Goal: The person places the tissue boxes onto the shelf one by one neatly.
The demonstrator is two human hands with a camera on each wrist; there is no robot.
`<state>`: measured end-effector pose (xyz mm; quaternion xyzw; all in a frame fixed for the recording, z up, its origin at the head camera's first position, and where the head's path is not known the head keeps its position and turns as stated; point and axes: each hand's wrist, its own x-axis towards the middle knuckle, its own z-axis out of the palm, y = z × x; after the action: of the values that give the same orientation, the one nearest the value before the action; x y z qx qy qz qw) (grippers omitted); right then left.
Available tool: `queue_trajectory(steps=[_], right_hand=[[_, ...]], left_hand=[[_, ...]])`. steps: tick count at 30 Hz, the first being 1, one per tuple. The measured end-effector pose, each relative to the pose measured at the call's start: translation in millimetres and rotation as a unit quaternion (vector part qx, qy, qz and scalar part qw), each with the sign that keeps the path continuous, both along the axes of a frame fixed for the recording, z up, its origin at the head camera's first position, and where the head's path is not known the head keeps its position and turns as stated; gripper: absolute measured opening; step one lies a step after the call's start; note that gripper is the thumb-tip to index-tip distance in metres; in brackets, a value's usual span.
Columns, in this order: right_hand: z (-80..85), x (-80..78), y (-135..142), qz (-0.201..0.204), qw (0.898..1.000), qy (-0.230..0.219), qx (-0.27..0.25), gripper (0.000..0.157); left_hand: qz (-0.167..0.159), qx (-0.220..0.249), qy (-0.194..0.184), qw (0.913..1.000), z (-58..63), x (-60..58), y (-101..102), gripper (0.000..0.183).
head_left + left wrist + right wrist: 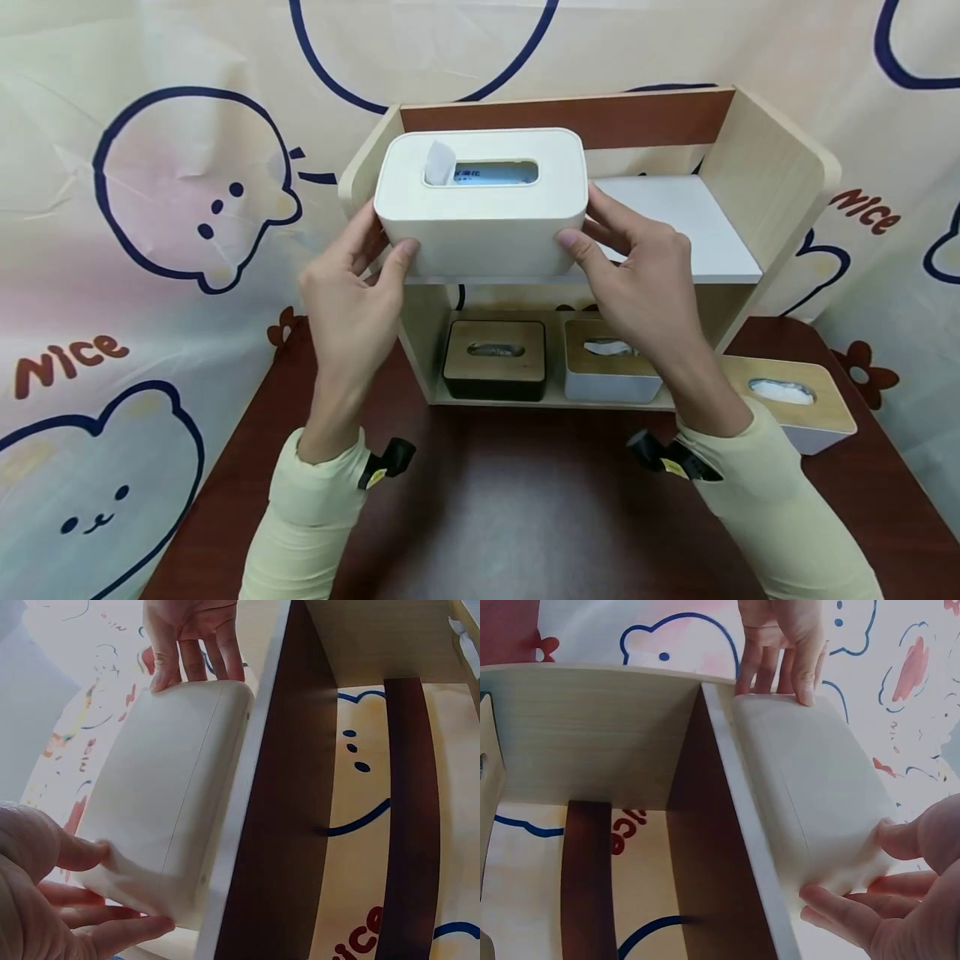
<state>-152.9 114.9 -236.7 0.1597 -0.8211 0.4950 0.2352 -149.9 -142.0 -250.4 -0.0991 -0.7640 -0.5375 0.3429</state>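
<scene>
A white tissue box [480, 242] with rounded corners is held at the upper shelf [675, 225]. A tissue tip and a blue printed pack show through its oval slot. My left hand [356, 287] grips its left end, thumb on the front face and fingers round the side. At the opposite end my right hand [637, 271] holds it the same way. Both wrist views show the white tissue box [161, 787] from below, beside the shelf's front edge [742, 802]. Whether it touches the shelf surface I cannot tell.
On the lower shelf sit a black tissue box [495, 387] with a wooden lid and a white wooden-lidded one [611, 387]. Another wooden-lidded tissue box [795, 392] stands on the dark table [525, 500] at the right. The shelf unit's side panel [780, 158] rises at the right.
</scene>
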Motion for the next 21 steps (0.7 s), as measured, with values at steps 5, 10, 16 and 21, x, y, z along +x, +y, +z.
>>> queue_trajectory(steps=[5,10,16,21], right_hand=[[-1.3,-10.1,-4,-0.004,1.000,-0.010,-0.009,0.057],[-0.5,-14.1,-6,-0.009,1.000,-0.019,-0.016,0.057],[-1.0,-17.8,-7,-0.018,0.999,-0.028,-0.011,0.058],[-1.7,-21.7,-9,-0.030,0.999,-0.022,-0.006,0.057]], left_hand=[[0.008,-0.006,0.008,0.9999,-1.7,-10.6,3,0.054],[0.008,-0.003,0.019,0.9998,-2.2,-15.2,7,0.055],[0.018,-0.011,0.009,0.9997,-3.0,-17.5,11,0.056],[0.031,-0.027,0.001,0.9992,-3.9,-18.9,11,0.055]])
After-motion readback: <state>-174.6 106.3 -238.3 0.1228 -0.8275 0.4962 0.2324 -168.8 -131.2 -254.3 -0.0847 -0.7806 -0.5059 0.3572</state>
